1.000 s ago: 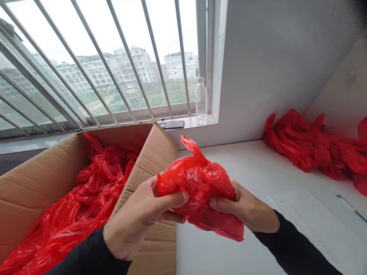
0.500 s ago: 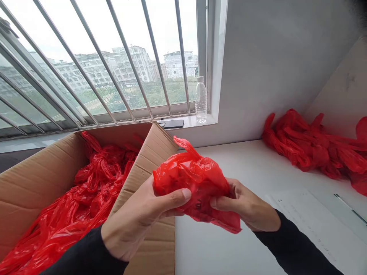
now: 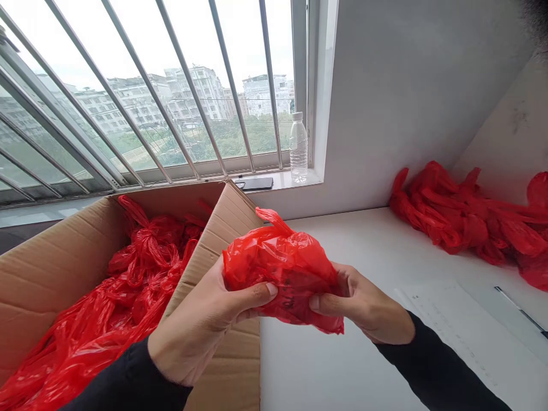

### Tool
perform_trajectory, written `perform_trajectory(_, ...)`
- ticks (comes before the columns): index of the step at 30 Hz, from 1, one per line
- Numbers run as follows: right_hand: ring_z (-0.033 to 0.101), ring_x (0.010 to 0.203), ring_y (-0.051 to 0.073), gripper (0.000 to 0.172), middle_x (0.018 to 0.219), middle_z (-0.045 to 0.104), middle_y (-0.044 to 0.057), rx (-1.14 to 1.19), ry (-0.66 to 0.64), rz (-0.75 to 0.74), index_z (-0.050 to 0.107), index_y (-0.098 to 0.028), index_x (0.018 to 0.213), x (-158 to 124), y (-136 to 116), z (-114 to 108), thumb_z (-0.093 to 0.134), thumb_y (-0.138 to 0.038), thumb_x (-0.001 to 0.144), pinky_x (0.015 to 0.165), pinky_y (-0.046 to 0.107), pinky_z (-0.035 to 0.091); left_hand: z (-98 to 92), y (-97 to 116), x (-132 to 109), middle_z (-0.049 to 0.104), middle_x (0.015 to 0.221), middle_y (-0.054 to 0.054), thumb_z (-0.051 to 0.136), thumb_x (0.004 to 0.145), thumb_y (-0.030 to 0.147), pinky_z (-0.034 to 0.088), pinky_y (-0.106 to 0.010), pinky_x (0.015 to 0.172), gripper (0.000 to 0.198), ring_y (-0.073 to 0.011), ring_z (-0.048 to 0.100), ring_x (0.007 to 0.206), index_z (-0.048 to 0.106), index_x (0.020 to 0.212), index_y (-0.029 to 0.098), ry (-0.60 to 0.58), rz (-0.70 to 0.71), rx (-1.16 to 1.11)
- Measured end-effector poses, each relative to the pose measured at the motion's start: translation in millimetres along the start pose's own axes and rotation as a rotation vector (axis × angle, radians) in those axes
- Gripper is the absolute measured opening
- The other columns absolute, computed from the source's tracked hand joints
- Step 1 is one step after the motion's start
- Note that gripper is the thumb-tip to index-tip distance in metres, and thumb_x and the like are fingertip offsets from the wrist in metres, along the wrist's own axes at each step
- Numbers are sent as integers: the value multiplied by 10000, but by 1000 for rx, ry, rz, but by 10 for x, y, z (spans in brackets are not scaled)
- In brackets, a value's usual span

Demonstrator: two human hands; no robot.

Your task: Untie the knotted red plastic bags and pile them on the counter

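Observation:
A red plastic bag (image 3: 282,262), bunched up with a twisted end sticking out at the top, is held between my two hands. My left hand (image 3: 214,308) grips its left side, thumb across the front. On the other side my right hand (image 3: 359,302) pinches the bag, its thumb pressed near some dark marks. The marks show through or on the plastic; I cannot read them. Most of my fingers are hidden behind the bag. Just left of the bag stands an open cardboard box (image 3: 64,257) holding many red plastic bags (image 3: 141,274).
More red bags (image 3: 471,217) lie piled against the wall at the right of the white table (image 3: 308,371). A written sheet of paper (image 3: 454,319) and a pen (image 3: 520,308) are at the right. On the windowsill are a clear bottle (image 3: 298,148) and a phone (image 3: 256,184).
The red bag's lower right corner has drawn up and in, and the dark marks have shifted slightly left. Both hands keep their hold, a little further left.

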State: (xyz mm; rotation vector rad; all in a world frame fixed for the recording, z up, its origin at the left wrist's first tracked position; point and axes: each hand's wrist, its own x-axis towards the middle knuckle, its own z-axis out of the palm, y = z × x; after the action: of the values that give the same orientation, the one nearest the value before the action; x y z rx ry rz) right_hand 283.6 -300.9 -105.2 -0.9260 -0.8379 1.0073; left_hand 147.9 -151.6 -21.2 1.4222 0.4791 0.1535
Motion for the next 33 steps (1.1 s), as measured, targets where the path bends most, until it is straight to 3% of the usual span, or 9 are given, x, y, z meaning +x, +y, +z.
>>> perform_trajectory(3, 559, 793, 171, 255, 892, 631, 44, 9, 16, 22, 671, -155, 1017, -2, 9, -3, 729, -280, 803, 725, 303, 475, -5, 7, 11, 714, 1132, -115, 781, 701, 210, 572, -335, 760, 530, -309, 668, 1015, 645, 1213, 196, -31, -6, -15)
perform_trajectory(8, 571, 864, 195, 370, 918, 643, 56, 14, -56, 34, 646, -158, 1132, -1, -11, -5, 726, -306, 802, 811, 345, 476, -39, -28, 37, 715, 1133, -93, 804, 666, 197, 571, -352, 726, 564, -303, 683, 959, 632, 1202, 231, 103, 58, -11)
perform_trajectory(10, 564, 875, 198, 393, 938, 640, 60, -9, -55, 31, 641, -156, 1140, 4, -2, -8, 738, -299, 787, 809, 345, 475, -51, -46, 45, 721, 1118, -92, 810, 647, 170, 575, -367, 727, 580, -309, 687, 948, 631, 1195, 226, 106, 48, -14)
perform_trajectory(16, 561, 884, 192, 291, 947, 632, 52, 23, -11, 10, 637, -170, 1100, 14, 35, -24, 690, -250, 826, 812, 331, 467, -46, -44, 47, 705, 1152, -103, 799, 642, 126, 568, -339, 742, 593, -314, 673, 1002, 619, 1201, 210, 117, 37, 4)
perform_trajectory(21, 555, 890, 182, 457, 1003, 623, 53, 59, -103, 5, 575, -190, 1239, 8, -19, -58, 691, -198, 797, 845, 337, 462, -44, -27, 38, 697, 1169, -80, 773, 669, 130, 586, -367, 751, 546, -320, 661, 1039, 609, 1179, 235, 207, 95, 2)
perform_trajectory(27, 549, 810, 157, 466, 958, 623, 39, 70, -66, -14, 576, -189, 1245, 17, 0, -92, 680, -143, 793, 821, 339, 471, -32, -5, 26, 684, 1199, -82, 757, 677, 107, 590, -331, 732, 570, -319, 651, 1070, 586, 1204, 239, 210, 80, 5)
perform_trajectory(33, 584, 928, 180, 356, 1006, 637, 45, 28, -69, -7, 615, -198, 1179, 11, -4, -69, 695, -212, 833, 867, 330, 473, -38, 5, 28, 652, 1249, -102, 744, 722, 141, 580, -325, 749, 596, -331, 610, 1137, 551, 1276, 249, 134, 44, -35)
